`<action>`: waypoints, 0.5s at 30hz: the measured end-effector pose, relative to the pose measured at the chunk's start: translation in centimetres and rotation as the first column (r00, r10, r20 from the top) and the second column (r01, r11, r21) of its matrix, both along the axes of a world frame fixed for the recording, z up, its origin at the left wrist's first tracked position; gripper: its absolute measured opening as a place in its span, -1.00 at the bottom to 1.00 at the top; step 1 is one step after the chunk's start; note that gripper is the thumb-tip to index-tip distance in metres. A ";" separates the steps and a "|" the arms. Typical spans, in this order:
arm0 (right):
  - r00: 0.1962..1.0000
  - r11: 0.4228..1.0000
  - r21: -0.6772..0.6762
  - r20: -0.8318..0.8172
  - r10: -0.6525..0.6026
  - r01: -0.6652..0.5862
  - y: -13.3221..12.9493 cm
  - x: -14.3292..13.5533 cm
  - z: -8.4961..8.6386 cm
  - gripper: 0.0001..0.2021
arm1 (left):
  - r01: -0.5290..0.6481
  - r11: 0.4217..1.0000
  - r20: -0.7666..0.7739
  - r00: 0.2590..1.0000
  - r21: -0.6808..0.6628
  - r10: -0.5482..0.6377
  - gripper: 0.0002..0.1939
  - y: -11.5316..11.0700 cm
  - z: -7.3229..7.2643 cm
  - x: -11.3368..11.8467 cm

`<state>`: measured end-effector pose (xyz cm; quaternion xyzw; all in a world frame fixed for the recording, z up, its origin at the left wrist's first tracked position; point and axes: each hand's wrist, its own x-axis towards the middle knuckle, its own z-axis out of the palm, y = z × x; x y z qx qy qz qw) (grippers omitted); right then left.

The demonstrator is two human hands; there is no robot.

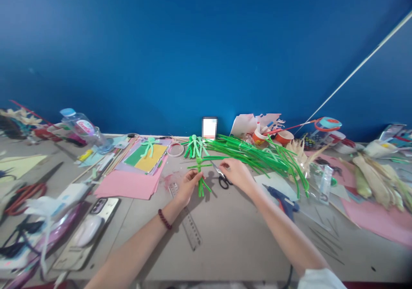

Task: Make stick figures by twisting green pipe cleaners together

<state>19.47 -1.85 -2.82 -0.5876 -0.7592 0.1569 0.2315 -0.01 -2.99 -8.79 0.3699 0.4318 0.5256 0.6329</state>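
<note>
My left hand (189, 184) pinches a green pipe-cleaner figure (200, 181) by its middle, its arms spread and several legs hanging below. To the right, my right hand (234, 172) has its fingers curled together over the black-handled scissors (223, 181). Whatever those fingers may hold is hidden. Behind both hands lies a big bundle of green pipe cleaners (251, 153), one strand reaching toward the figure. Paler green pipe-cleaner figures (194, 146) stand close by at the back. Beneath my left wrist is a clear ruler (191, 231).
Pink paper (128, 184) and coloured sheets lie left, with another green figure (149, 146) on top. A phone (86, 233), a water bottle (82, 126) and red-handled scissors (25, 198) are farther left. A blue glue gun (281, 199) and corn husks (376, 184) sit right. A blue wall rises behind.
</note>
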 end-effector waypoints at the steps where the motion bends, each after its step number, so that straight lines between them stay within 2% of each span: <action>1: 0.999 1.000 0.008 0.022 -0.025 0.025 0.4 0.4 0.0 -0.85 | 0.006 1.000 -0.019 1.000 0.008 -0.006 -0.68 0.0 0.0 0.0; 8: 0.973 0.994 0.015 0.207 -0.106 0.105 4.9 2.6 -2.0 -0.81 | 0.038 0.998 -0.114 0.993 0.046 -0.032 -0.65 -0.1 -0.1 0.0; 12: 0.899 0.990 0.017 0.417 -0.132 0.137 6.7 3.3 -2.6 -0.78 | 0.030 0.999 -0.129 0.991 0.039 -0.025 -0.61 -0.3 0.0 0.0; 15: 0.871 0.992 0.011 0.477 -0.118 0.128 7.5 3.4 -2.9 -0.81 | 0.015 0.997 -0.122 0.992 0.069 -0.006 -0.63 -0.3 0.2 0.0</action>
